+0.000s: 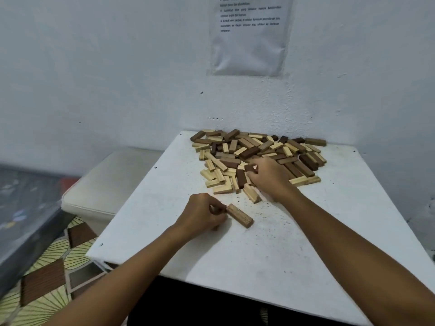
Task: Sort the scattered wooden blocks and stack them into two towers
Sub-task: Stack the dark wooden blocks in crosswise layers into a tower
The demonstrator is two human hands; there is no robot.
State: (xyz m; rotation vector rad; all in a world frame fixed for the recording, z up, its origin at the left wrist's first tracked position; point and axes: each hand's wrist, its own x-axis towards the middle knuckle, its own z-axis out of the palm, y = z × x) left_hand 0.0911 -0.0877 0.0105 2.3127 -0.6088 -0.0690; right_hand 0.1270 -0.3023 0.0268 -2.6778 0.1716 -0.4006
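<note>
On a white worktop, the left hand pinches one end of a brown block lying flat near the front. The right hand curls round a dark block in the scattered pile. Sorting has barely begun; next, lift that block clear.
</note>
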